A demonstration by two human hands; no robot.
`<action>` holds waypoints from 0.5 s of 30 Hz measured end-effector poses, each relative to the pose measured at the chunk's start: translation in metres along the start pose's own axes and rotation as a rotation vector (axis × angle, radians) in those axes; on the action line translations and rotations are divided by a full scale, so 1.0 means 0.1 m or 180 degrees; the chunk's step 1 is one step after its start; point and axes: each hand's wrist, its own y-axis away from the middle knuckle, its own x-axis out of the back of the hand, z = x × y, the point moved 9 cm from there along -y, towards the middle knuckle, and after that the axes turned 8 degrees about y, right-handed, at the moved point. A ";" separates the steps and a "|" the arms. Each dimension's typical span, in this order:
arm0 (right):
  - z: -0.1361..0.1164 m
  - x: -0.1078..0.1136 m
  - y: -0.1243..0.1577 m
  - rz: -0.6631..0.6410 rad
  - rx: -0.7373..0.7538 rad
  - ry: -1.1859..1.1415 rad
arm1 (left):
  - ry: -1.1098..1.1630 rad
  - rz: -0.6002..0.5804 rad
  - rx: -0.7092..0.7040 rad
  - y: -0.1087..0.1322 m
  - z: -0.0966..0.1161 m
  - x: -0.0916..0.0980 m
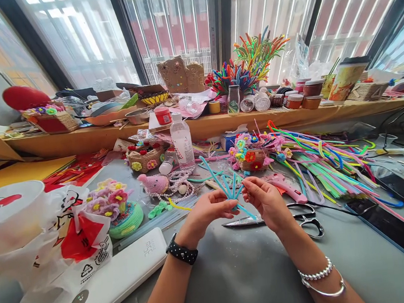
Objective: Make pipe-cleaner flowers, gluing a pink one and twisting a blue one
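Observation:
My left hand [207, 213] and my right hand [266, 201] meet over the grey table, both pinched on a small bundle of light blue pipe cleaners [226, 183] that fans upward between them. One blue strand runs down past my right palm. Black-handled scissors [299, 216] lie just behind and right of my right hand, and a pink glue gun [282, 182] rests beyond them. My left wrist wears a black band, my right wrist silver bracelets.
A heap of colourful pipe cleaners [319, 160] spreads at right, beside a dark tablet [392, 229]. Flower baskets [252, 154], a clear bottle [182, 141], a pink knitted toy [154, 183] and beads sit ahead. A white power bank [117, 277] and plastic bag [71, 238] lie left.

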 end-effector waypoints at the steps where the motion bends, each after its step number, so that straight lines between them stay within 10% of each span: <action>1: -0.02 0.01 0.00 0.0063 0.0081 0.0083 | 0.0087 0.0099 -0.0081 -0.01 0.02 0.03; 15: -0.13 -0.17 0.09 -0.0299 0.0674 0.0736 | 0.0670 0.0636 -0.0406 -0.01 0.05 0.21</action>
